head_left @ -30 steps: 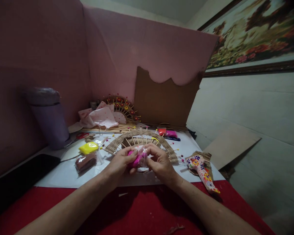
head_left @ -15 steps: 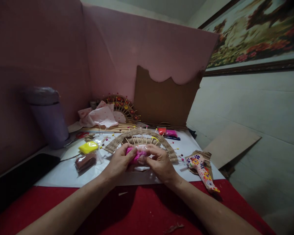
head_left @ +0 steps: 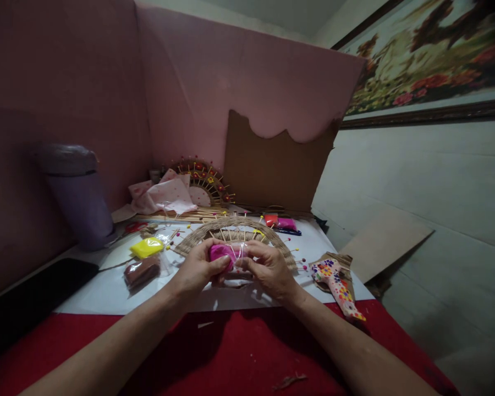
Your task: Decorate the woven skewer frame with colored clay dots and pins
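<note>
Left fingers (head_left: 219, 264) grip my rounded magenta lump (head_left: 219, 251), right fingers (head_left: 256, 250) its clear plastic wrapper (head_left: 240, 251), now stretched flatter between them, probably loosening.

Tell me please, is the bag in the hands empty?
The bag is not empty: a pink lump fills the end by the left hand; clear plastic shows by the right hand.
</note>
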A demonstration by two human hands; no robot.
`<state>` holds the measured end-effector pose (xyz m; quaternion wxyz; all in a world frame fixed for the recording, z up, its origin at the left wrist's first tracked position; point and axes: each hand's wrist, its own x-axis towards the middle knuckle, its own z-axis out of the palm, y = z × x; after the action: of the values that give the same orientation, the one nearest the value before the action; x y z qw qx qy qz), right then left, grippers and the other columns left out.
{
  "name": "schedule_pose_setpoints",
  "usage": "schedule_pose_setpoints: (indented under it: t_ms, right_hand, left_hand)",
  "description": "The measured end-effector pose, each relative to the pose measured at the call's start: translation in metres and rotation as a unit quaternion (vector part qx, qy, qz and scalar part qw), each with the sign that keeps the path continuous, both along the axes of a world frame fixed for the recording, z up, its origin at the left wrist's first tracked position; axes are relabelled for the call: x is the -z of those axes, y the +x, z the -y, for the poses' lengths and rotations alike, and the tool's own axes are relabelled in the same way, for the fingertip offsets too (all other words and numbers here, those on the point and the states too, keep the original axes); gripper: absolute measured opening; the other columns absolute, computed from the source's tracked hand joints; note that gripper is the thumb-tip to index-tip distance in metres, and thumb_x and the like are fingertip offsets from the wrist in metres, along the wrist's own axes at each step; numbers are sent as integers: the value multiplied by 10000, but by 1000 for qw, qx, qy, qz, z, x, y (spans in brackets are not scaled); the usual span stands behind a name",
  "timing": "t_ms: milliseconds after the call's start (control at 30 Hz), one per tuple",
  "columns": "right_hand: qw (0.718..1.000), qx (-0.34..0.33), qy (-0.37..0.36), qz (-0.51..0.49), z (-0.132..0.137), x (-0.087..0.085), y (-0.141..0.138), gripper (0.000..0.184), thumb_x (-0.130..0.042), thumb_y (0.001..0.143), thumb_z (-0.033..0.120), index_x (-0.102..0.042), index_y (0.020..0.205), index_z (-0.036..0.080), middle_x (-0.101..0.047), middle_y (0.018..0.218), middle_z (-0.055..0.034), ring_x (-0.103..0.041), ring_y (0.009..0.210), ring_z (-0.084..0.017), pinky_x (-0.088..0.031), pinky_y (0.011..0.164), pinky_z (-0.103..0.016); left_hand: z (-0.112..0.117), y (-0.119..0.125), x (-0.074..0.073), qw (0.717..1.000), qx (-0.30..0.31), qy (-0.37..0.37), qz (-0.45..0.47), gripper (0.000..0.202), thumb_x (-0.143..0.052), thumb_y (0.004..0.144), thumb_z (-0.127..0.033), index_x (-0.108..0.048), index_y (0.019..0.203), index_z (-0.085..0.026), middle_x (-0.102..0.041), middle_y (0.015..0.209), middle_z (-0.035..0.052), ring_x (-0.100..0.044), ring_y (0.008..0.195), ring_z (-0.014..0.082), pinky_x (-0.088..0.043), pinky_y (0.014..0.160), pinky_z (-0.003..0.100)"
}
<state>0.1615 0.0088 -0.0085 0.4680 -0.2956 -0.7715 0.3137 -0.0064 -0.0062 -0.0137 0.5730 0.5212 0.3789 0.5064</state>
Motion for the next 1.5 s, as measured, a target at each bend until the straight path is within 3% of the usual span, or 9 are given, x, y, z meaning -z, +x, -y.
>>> schedule_pose_setpoints:
  t_ms: [167, 233, 367, 500, 733, 933, 1067, 1333, 1500]
  right_hand:
    - [999, -9, 36, 12, -2, 5, 0, 147, -602, 806, 251, -714, 895, 218, -670, 878, -48, -600, 852, -189, -473, 783, -317]
    - [1000, 7, 26, 11, -3, 6, 0, 114, -648, 767, 252, -717, 849, 215, -671, 868, -47, -601, 815, -187, -484, 723, -301]
    - [1000, 24, -2, 18, -3, 7, 1, 70, -689, 725, 256, -717, 770, 210, -660, 813, -42, -585, 714, -176, -467, 593, -278]
    - [1000, 22, -18, 10, -2, 8, -1, 86, -702, 711, 272, -710, 755, 199, -655, 771, -33, -585, 741, -184, -470, 663, -297]
    - [986, -49, -147, -60, 0, 6, -4, 176, -681, 711, 363, -704, 792, 208, -629, 766, -17, -514, 533, -118, -446, 470, -245]
    - [999, -2, -34, -16, 1, 10, -5, 110, -671, 720, 296, -669, 726, 186, -614, 758, -23, -541, 715, -161, -456, 645, -274]
    - [999, 14, -6, 30, 1, 12, -4, 111, -640, 736, 243, -612, 652, 177, -548, 658, -2, -495, 655, -140, -424, 614, -255]
    - [974, -14, -192, -118, -2, 11, -2, 194, -623, 744, 362, -611, 791, 174, -527, 618, 23, -432, 469, -85, -371, 386, -181]
    - [975, -42, -181, -121, -4, 7, -1, 249, -727, 666, 319, -689, 869, 180, -656, 824, -32, -569, 666, -130, -491, 594, -241]
  left_hand:
    - [-2, 0, -1, 997, -38, 34, -66, 325, -714, 598, -267, -519, 831, -151, -530, 539, -59, -426, 401, 59, -292, 385, 178]
    - [0, 1, -2, 995, -36, 40, -87, 317, -707, 598, -258, -522, 833, -153, -521, 530, -66, -426, 403, 62, -302, 390, 181]
    - [3, 1, -2, 998, -19, 21, -63, 334, -687, 634, -313, -502, 863, -156, -515, 509, -63, -412, 389, 65, -285, 387, 184]
    - [2, 0, 0, 999, -14, 21, -42, 338, -702, 645, -337, -493, 839, -155, -516, 494, -55, -407, 381, 63, -271, 387, 182]
    - [5, 1, -5, 999, -17, 22, -24, 325, -718, 635, -329, -493, 797, -159, -500, 499, -61, -384, 374, 47, -260, 383, 169]
    - [4, 3, -3, 998, -25, 29, -41, 340, -716, 613, -341, -486, 787, -160, -492, 477, -69, -392, 357, 58, -265, 358, 171]
    - [4, 4, -1, 999, -23, 20, -42, 333, -716, 623, -353, -484, 768, -163, -477, 461, -76, -387, 347, 54, -251, 350, 165]
    - [1, 3, 1, 1000, -6, -19, 11, 325, -728, 643, -339, -495, 787, -163, -517, 490, -58, -376, 331, 42, -227, 344, 165]
    - [2, 3, 1, 999, -22, -32, 18, 276, -725, 644, -282, -504, 747, -154, -530, 504, -42, -391, 341, 41, -243, 354, 173]
